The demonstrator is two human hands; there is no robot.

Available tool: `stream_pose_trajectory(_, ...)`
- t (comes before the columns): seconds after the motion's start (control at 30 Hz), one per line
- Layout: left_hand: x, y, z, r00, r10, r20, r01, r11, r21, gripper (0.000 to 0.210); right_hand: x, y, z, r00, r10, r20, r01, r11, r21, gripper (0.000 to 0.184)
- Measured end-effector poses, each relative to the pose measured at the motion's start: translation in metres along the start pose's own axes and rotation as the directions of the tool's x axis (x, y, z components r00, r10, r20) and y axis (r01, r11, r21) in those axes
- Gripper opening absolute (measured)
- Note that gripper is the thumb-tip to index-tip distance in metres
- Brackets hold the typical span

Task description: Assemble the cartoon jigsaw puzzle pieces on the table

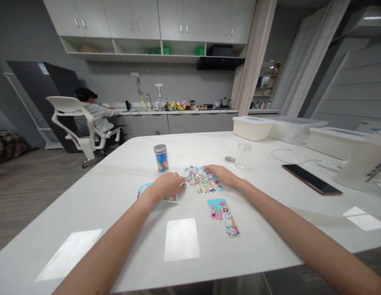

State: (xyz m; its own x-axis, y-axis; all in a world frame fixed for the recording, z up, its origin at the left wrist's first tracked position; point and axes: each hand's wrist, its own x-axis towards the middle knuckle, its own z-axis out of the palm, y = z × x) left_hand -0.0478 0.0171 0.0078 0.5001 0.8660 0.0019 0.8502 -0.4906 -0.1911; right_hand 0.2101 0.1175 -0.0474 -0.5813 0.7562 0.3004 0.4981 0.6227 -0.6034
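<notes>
A loose pile of colourful jigsaw pieces (199, 180) lies on the white table between my hands. My left hand (168, 184) is at the pile's left edge, over a printed picture sheet (144, 187) that it partly covers; its fingers are loosely bent and a little apart. From the right, my right hand (221, 174) reaches over the pile, fingers stretched out and tips touching pieces at its far edge. Closer to me lies a joined section of puzzle (223, 215) showing a pink and a brown cartoon figure. No piece is visibly gripped in either hand.
Behind my left hand stands a blue printed jar (161, 159) with a silver lid. A clear jar (242, 155) and its loose lid (230, 159) are at the far right. Further right are a phone (311, 179), a cable and storage boxes (253, 128). A person (98, 116) sits at the back left.
</notes>
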Motion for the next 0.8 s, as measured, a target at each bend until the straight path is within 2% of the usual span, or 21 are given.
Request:
stream_pose_trajectory(0.17,-0.001,0.003,-0.002,0.999,0.039,-0.006,-0.039,0.999,-0.037,0.033,-0.002,-0.012,-0.002,0.999,-0.052,0.008,0.052,0.997,-0.061,0.042)
stream_pose_trajectory(0.3,-0.002,0.005,-0.003,1.000,0.027,-0.013,-0.027,0.999,-0.035,0.036,-0.002,-0.010,-0.003,0.990,-0.132,0.045,0.138,0.978,-0.157,0.035)
stream_pose_trajectory(0.43,-0.002,0.006,-0.004,0.999,0.032,0.002,-0.032,0.999,-0.024,0.037,-0.002,-0.006,-0.005,0.973,-0.204,0.111,0.225,0.944,-0.242,0.036)
stream_pose_trajectory(0.53,-0.002,0.005,-0.004,0.999,0.049,0.009,-0.049,0.997,-0.053,0.035,-0.003,-0.008,-0.004,0.965,-0.239,0.112,0.261,0.923,-0.282,0.037)
stream_pose_trajectory(0.63,-0.002,0.005,-0.004,0.998,0.063,-0.001,-0.063,0.996,-0.064,0.036,-0.004,-0.014,-0.003,0.961,-0.255,0.101,0.273,0.928,-0.253,0.036)
stream_pose_trajectory(0.8,-0.002,0.007,-0.002,0.997,0.077,0.017,-0.076,0.996,-0.037,0.038,-0.002,-0.016,0.001,0.961,-0.230,0.156,0.249,0.961,-0.121,0.031)
